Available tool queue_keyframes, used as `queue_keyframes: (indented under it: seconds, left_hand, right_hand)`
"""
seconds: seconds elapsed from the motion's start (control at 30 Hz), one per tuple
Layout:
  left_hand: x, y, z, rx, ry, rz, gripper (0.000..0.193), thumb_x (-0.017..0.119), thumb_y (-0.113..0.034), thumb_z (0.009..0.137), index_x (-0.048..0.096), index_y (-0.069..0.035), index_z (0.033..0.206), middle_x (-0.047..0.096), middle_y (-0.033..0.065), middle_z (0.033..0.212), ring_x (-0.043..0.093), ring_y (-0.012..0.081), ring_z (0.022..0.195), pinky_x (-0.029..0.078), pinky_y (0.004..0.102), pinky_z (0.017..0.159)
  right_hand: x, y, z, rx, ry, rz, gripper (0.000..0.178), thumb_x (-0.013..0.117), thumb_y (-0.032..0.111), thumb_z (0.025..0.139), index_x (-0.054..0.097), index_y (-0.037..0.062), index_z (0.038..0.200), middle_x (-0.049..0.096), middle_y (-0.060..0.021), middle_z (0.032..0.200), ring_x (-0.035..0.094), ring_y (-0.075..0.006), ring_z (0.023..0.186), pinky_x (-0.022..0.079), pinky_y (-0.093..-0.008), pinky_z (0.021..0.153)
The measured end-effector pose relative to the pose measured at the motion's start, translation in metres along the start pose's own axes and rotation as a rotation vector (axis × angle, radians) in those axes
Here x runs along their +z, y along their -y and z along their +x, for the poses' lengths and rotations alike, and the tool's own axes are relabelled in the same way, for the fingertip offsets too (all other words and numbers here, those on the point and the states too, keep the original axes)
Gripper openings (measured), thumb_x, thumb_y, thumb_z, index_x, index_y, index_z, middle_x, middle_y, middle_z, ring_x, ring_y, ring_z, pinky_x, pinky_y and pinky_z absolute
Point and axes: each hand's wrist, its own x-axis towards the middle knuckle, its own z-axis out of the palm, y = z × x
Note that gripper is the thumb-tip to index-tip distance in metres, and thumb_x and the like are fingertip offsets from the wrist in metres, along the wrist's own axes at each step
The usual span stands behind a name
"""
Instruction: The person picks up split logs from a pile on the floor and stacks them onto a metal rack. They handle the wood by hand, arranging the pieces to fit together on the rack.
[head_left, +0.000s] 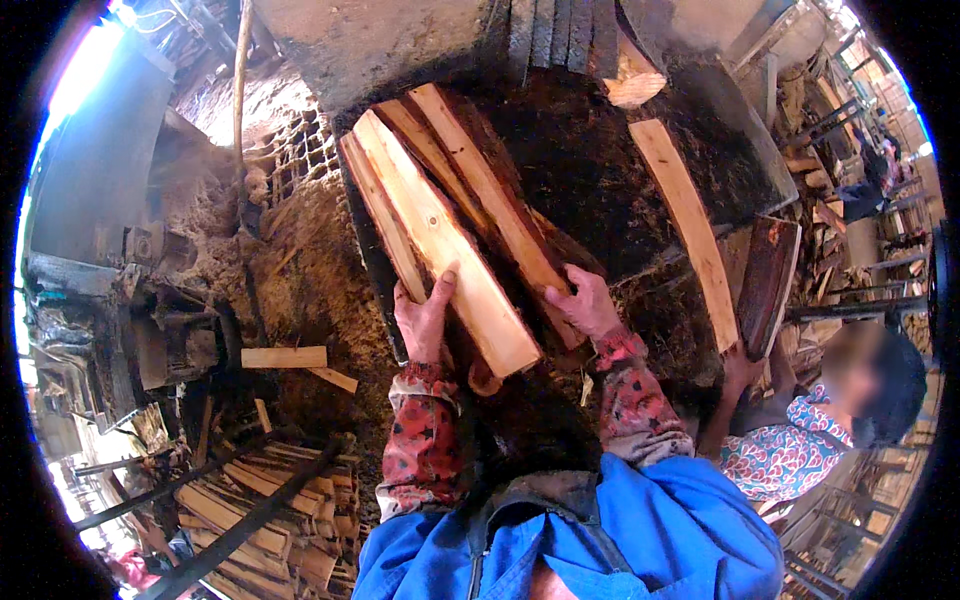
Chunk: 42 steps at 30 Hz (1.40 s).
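Note:
Several rough-sawn boards with bark edges lie together on a dark, dirty work surface in front of me. My left hand grips the left side of the bundle. Its thumb lies over a wide pale board with a knot, and its fingers are by a narrower board. My right hand closes on the near end of a bark-edged board at the bundle's right. The undersides of the boards and some of my fingertips are hidden.
At right, a co-worker's hand holds the near end of a long curved board, beside a dark bark-covered slab. Stacked offcuts sit behind a dark bar at lower left. A metal grid stands beyond a sawdust heap.

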Motion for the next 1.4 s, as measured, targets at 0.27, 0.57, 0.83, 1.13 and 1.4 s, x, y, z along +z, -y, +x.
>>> queue_keyframes:
  seconds: [0.27,0.57,0.83,1.13,1.4]
  left_hand:
    - [-0.007,0.006,0.005,-0.034,-0.074,0.164,0.073,0.084,-0.035,0.072,0.051,0.008,0.121,0.063,0.0116,0.110,0.059,0.0175,0.094,0.048,0.0289,0.085]
    - [0.001,0.020,0.011,-0.002,-0.054,0.111,0.071,0.082,-0.036,0.074,0.052,0.007,0.121,0.063,0.0112,0.111,0.059,0.0185,0.097,0.047,0.0300,0.087]
    - [0.000,0.004,0.008,-0.020,-0.085,0.130,0.065,0.082,-0.031,0.075,0.053,0.006,0.119,0.064,0.0105,0.106,0.061,0.0167,0.090,0.049,0.0288,0.081]
    - [-0.004,0.015,0.010,-0.025,-0.019,-0.091,0.068,0.085,-0.023,0.072,0.049,0.005,0.122,0.064,0.0105,0.108,0.062,0.0175,0.093,0.051,0.0294,0.083]
    - [-0.002,0.015,0.011,-0.016,-0.021,-0.056,0.068,0.084,-0.028,0.073,0.050,0.006,0.121,0.062,0.0097,0.110,0.059,0.0174,0.095,0.048,0.0292,0.085]
  right_hand:
    - [-0.084,-0.034,0.001,-0.123,-0.574,-0.568,0.047,0.077,0.023,0.071,0.061,0.0021,0.110,0.059,-0.0168,0.110,0.055,-0.0357,0.106,0.044,-0.0430,0.093]
    - [-0.208,-0.219,-0.035,0.404,-0.438,-0.554,0.072,0.072,0.050,0.075,0.052,0.0019,0.126,0.062,-0.0235,0.115,0.061,-0.0369,0.104,0.051,-0.0434,0.085]
    - [-0.118,-0.135,-0.077,0.410,-0.581,-0.274,0.044,0.077,0.030,0.075,0.061,-0.0016,0.102,0.069,-0.0180,0.090,0.068,-0.0303,0.083,0.053,-0.0390,0.073]
    - [-0.084,-0.078,-0.113,0.450,-0.534,-0.179,0.027,0.072,0.015,0.082,0.061,-0.0028,0.099,0.067,-0.0101,0.087,0.061,-0.0165,0.075,0.050,-0.0320,0.070]
    - [-0.055,-0.066,-0.192,0.487,-0.506,-0.024,0.023,0.068,0.012,0.082,0.059,-0.0026,0.097,0.066,-0.0085,0.088,0.060,-0.0151,0.079,0.051,-0.0314,0.073]
